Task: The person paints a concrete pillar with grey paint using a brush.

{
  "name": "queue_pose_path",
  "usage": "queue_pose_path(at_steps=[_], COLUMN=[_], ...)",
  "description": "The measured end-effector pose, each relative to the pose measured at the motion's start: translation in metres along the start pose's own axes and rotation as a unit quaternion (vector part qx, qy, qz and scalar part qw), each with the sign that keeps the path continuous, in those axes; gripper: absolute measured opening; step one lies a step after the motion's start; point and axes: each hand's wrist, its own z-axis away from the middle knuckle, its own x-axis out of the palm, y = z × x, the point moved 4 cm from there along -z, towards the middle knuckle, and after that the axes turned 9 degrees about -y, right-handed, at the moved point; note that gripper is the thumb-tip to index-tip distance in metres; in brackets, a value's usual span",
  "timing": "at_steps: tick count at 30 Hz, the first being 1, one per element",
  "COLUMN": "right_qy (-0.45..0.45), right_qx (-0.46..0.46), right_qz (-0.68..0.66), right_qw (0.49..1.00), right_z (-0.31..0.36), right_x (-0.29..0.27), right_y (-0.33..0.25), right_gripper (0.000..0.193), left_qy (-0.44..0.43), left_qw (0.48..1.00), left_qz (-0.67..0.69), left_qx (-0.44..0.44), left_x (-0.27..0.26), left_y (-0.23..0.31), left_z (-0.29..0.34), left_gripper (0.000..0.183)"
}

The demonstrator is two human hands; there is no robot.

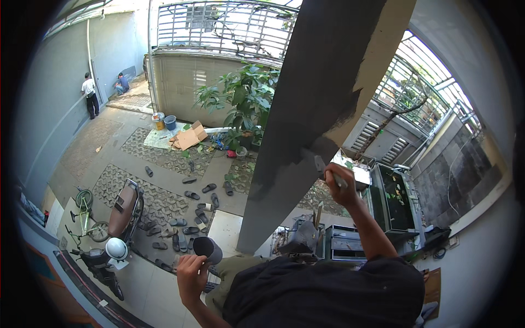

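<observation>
A tall square pillar (311,104) rises in front of me, mostly coated in dark grey paint, with a bare beige strip along its right side. My right hand (340,188) is closed around the handle of a paintbrush (320,164). The brush's bristle end is at the pillar's right part, beside a fresh-looking dark patch (324,146) with a ragged edge. Lower down on the left, my left hand (191,271) grips a dark grey paint cup (210,250) by its side. The cup's mouth is tilted toward view; its contents are too dark to make out.
Many sandals (178,222) lie scattered over the paving. A motorbike (126,210) with a white helmet (116,249) and a small bicycle (85,208) stand left. Buckets (170,121), cardboard (188,136) and a leafy plant (239,101) are beyond. Two people (90,94) are near the far-left wall; glass tanks (392,197) stand right.
</observation>
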Motion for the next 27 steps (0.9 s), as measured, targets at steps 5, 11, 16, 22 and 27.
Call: queue_pose_path(at_steps=[5,11,16,22,27], right_qy=[0.118,0.241,0.41,0.468,0.407], right_qx=[0.131,0.109,-0.171,-0.342,-0.357], right_qz=[-0.077,0.008,0.242,0.25,0.319], right_qw=[0.981,0.964,0.862,0.775,0.778], right_z=[-0.063,-0.154,-0.23,-0.303,-0.28], right_x=[-0.053,-0.175,-0.281,-0.336,-0.284], right_y=[0.041,-0.011,-0.122,-0.167,-0.136], right_gripper=[0.026,0.045,0.032,0.031,0.01], left_qy=[0.01,0.004,0.005,0.005,0.014], left_qw=[1.0,0.999,0.999,0.999,1.0], left_qz=[-0.02,-0.02,-0.029,-0.032,-0.016], left_qx=[-0.01,-0.027,-0.024,-0.006,0.018], left_x=[-0.002,-0.005,-0.005,0.0,0.004], left_y=[0.003,0.003,0.004,0.0,-0.006], left_z=[0.005,0.006,0.003,0.0,-0.005], left_gripper=[0.022,0.02,0.018,0.022,0.023])
